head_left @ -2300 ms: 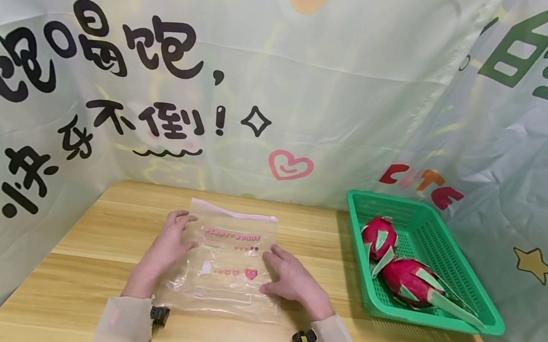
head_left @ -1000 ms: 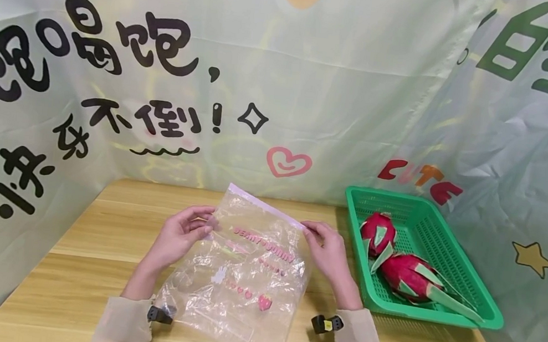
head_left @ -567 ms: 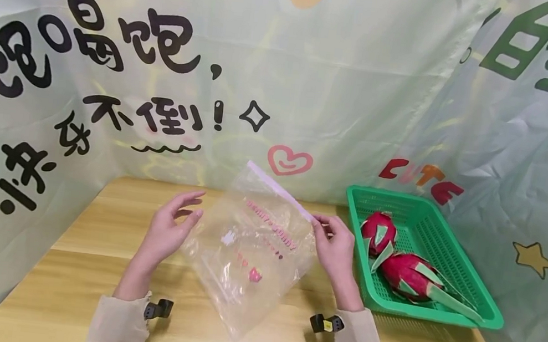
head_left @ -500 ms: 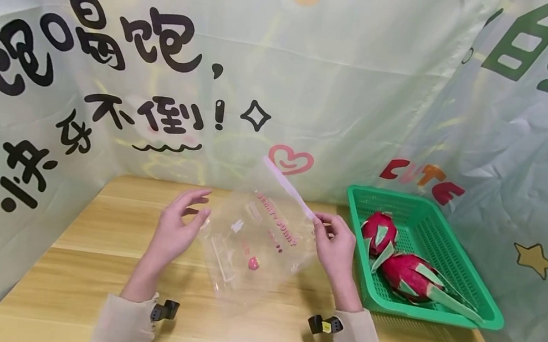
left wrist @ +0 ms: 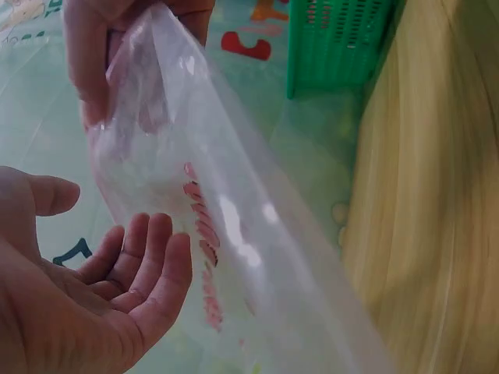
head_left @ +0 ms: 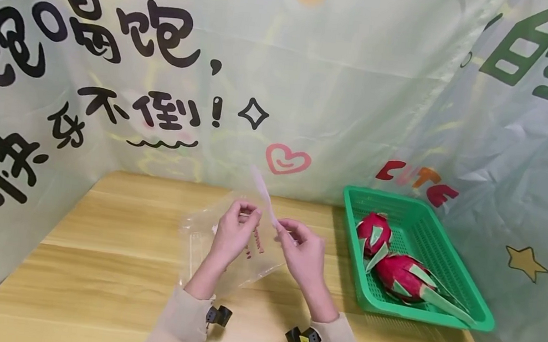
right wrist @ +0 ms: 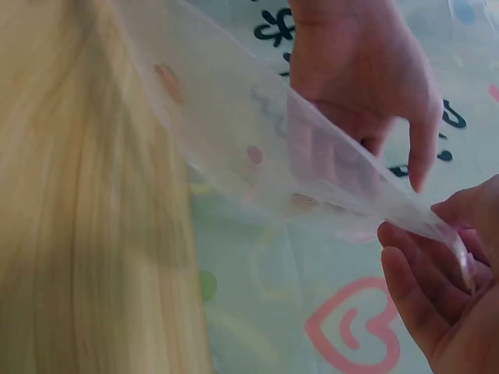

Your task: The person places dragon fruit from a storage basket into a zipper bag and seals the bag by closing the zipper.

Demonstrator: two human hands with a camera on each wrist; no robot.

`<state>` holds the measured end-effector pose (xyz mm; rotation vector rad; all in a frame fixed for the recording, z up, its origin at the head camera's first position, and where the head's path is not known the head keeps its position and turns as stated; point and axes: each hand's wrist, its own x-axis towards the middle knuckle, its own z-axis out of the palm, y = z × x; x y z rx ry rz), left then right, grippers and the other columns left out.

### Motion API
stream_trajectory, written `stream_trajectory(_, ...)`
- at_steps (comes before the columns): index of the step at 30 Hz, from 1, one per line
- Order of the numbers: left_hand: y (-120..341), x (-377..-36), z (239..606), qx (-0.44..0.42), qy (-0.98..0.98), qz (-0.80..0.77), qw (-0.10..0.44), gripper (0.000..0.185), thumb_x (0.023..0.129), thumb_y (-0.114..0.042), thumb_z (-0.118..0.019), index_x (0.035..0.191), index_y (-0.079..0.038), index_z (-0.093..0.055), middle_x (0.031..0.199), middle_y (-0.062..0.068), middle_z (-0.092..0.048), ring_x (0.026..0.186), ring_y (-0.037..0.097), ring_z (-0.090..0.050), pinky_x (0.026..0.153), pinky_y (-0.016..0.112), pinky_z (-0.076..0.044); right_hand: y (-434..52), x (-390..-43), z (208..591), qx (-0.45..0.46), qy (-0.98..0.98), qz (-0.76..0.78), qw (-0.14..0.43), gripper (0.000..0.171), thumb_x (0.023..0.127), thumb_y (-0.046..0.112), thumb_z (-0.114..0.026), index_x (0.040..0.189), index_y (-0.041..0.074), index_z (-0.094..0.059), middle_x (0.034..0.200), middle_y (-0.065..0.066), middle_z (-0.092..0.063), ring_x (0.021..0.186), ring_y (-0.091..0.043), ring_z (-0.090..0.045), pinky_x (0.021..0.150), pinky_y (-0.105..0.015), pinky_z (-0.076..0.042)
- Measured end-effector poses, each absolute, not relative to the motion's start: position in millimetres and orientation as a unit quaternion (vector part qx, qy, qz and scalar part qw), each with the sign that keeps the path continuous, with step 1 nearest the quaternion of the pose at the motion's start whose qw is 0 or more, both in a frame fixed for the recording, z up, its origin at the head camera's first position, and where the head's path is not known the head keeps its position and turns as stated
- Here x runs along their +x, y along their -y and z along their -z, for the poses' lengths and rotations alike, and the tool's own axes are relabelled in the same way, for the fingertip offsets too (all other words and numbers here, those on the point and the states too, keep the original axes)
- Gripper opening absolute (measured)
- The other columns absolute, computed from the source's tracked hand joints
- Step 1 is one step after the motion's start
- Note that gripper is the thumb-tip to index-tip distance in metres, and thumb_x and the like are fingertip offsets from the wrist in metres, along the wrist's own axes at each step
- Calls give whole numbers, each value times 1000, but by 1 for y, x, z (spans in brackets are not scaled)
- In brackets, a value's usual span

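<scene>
Both hands have come together since the earlier frame, lifting the clear printed plastic zip bag [head_left: 226, 244] off the pale wooden table [head_left: 91, 285] so it hangs between them. The right hand [head_left: 302, 255] pinches its pink-white seal strip [head_left: 263, 195]; the left hand [head_left: 232, 233] curls loosely beside the film, though whether it grips is unclear. Thin, floppy and slippery, the bag likely handles best by that stiffer strip; a green mesh basket [head_left: 439, 316] of pink dragon fruits [head_left: 400, 276] sits to the right.

A clear zip bag [head_left: 218, 243] with pink print hangs tilted above the counter [head_left: 94, 263], its sealed strip pinched in the right grip [head_left: 298, 246], its body just beside the left grip [head_left: 232, 233].
</scene>
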<state>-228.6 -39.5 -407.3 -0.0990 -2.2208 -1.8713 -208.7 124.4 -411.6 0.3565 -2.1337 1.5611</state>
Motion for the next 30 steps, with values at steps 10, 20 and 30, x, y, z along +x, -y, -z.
stream_trajectory(10, 53, -238, 410, -7, 708, 706, 27, 27, 103, -22, -62, 117, 1, -60, 106, 14, -64, 87, 21, -68, 69, 36, -65, -108, -202, 415, 230, 784, -553, 160, 13, 98, 6, -72, 110, 4, -78, 115, -6, -78, 103, -22, -76, 87, -30, -62)
stream_trajectory(20, 63, -241, 416, -12, 685, 728, -27, 21, 102, -10, -62, 117, 5, -65, 99, 12, -67, 88, 17, -66, 77, 34, -65, -109, -200, 418, 227, 791, -560, 100, 18, 99, 10, -71, 116, 8, -77, 116, -3, -78, 106, -18, -74, 90, -30, -62)
stream_trajectory(30, 53, -237, 409, -54, 711, 701, 3, 19, 99, -3, -62, 116, 4, -68, 98, 11, -61, 84, 17, -67, 73, 35, -65, -131, -210, 408, 142, 777, -602, 117, 18, 101, 16, -70, 116, 5, -74, 116, -10, -75, 101, -25, -73, 82, -31, -63)
